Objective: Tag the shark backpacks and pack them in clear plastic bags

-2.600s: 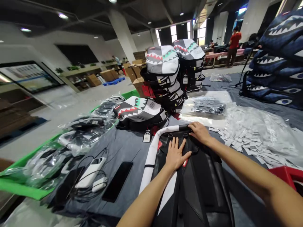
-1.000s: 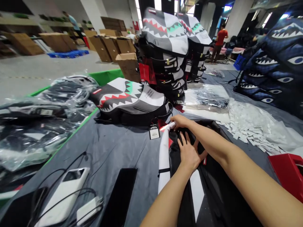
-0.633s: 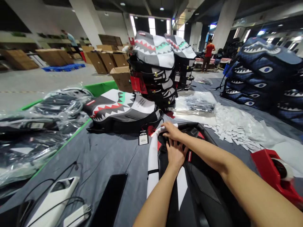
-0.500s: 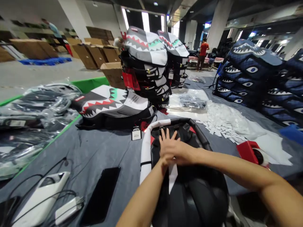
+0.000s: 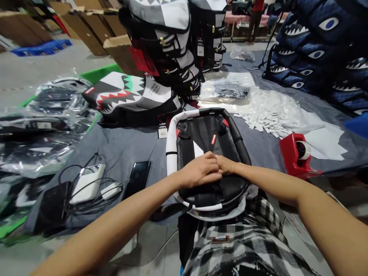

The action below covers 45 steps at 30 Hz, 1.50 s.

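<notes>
A black backpack [image 5: 201,134] with a white side panel lies back-up at the table's near edge, straps facing me. My left hand [image 5: 201,170] rests on its lower middle, fingers curled over the straps. My right hand [image 5: 227,165] meets it from the right, touching the left hand's fingertips and pressing on the same spot. What the fingers pinch is hidden. A hang tag [image 5: 162,132] lies by the backpack's upper left corner.
A shark-mouth backpack [image 5: 129,97] lies flat beyond, with a tall stack [image 5: 169,46] behind it. Blue shark backpacks [image 5: 316,53] are piled at the right. A red tape dispenser [image 5: 297,155], white paper slips [image 5: 270,113], a phone [image 5: 139,176], a power bank [image 5: 87,182] and bagged items [image 5: 43,122] surround the backpack.
Both hands slid from the backpack's top down to its lower middle and came together. The backpack sits nearer the table edge, and the view tilted downward.
</notes>
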{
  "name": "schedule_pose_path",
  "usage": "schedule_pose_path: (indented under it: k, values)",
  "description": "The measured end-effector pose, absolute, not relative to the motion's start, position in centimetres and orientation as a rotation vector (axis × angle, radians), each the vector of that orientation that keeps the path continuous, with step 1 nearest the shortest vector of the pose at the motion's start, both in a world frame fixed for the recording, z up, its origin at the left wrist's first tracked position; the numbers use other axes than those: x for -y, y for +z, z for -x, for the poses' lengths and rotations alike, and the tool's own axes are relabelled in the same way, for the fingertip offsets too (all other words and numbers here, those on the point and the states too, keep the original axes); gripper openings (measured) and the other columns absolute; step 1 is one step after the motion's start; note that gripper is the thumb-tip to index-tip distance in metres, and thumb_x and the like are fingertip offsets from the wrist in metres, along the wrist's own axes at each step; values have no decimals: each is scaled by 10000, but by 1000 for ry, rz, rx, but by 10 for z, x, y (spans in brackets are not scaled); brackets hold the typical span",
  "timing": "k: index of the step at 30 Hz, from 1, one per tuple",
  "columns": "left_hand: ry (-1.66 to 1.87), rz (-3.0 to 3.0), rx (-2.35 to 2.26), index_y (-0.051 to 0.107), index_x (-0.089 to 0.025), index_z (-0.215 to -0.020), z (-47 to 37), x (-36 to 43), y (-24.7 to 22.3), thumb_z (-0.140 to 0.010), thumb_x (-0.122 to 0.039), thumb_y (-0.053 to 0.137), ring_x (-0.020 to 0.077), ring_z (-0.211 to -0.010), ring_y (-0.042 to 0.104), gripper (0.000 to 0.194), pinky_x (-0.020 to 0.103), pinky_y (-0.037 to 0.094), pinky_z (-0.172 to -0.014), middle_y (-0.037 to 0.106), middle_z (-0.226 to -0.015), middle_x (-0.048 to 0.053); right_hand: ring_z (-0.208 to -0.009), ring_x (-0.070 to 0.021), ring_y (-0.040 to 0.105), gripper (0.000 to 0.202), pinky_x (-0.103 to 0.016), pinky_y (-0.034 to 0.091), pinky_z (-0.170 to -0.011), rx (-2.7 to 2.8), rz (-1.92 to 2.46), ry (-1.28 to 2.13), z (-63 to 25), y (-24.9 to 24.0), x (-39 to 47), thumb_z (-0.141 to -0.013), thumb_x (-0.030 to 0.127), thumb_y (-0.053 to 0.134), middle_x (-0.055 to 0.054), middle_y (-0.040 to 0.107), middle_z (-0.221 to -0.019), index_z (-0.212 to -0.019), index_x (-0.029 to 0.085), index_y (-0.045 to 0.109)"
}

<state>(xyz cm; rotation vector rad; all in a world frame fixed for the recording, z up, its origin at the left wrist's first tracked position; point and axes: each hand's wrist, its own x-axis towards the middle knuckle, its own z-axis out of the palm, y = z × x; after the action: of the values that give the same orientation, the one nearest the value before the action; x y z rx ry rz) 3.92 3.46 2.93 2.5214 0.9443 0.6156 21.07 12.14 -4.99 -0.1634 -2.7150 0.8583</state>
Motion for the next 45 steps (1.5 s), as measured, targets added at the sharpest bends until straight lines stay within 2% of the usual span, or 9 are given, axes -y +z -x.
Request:
schedule_pose_path:
  k: [5,11,15,18,21,24,28,41,45]
  values:
    - [509,-2663,-851,598,-185,-800,-58,4,29,-1024,-494,347,215,-892,539,457,387,433,-901,629,-849,69,-622,-125,523,372,-248,439,-652,2440,418,1003,-213,-49,-119,-1024,316,269,4,567,-667,-754,201,496]
    - [306,-2850,-609,546,-208,-705,-67,-18,-32,-959,-282,410,191,-657,531,298,341,459,-691,590,-671,52,-580,-109,566,192,-230,461,-656,2304,463,1195,-211,-50,-120,-999,319,383,45,586,-627,-876,217,490]
    - [304,-2818,-760,576,-222,-713,-69,-21,-58,-863,-298,533,190,-728,579,173,326,498,-758,629,-713,38,-596,-123,570,190,-253,464,-650,2204,487,975,-217,-27,-114,-985,299,385,18,598,-661,-858,214,498]
    - [372,-2795,-989,628,-234,-780,-66,-17,-60,-835,-299,569,196,-836,608,103,330,508,-869,675,-806,30,-708,-153,591,189,-291,450,-709,2453,85,667,-222,2,-94,-970,286,429,-30,642,-750,-847,207,547]
    - [507,-2699,-1366,670,-197,-975,-59,-18,-57,-906,-260,479,246,-1014,603,212,442,450,-1013,690,-1001,99,-688,-163,587,148,-303,409,-672,2873,-601,414,-223,15,-69,-945,288,511,-28,663,-752,-843,212,587]
    - [679,-2450,-1872,617,-151,-1253,-55,-24,-53,-973,-281,397,342,-1290,472,379,601,296,-1120,582,-1312,192,-611,-159,562,180,-309,373,-615,3095,-710,262,-222,7,-59,-949,310,532,-30,677,-744,-824,201,600]
    - [563,-2219,-2145,465,-338,-1480,-59,-33,-50,-962,-480,496,424,-1495,178,538,674,130,-1174,308,-1621,82,-641,-163,574,225,-308,380,-636,3103,-626,298,-219,-20,-73,-965,310,490,-31,684,-747,-813,192,605]
    - [367,-2258,-2128,363,-356,-1537,-92,1,-49,-938,-509,546,470,-1500,174,644,666,162,-1180,227,-1661,105,-618,-156,542,224,-305,407,-647,2897,-322,-11,-246,-36,-63,-926,293,476,-4,600,-650,-751,210,588]
    - [285,-2258,-2078,403,-352,-1521,-102,14,-47,-887,-666,528,491,-1479,219,719,669,201,-1158,258,-1651,104,-952,-208,631,217,-371,455,-880,2644,338,-55,-249,-6,-107,-946,246,472,-105,703,-974,-1019,176,663]
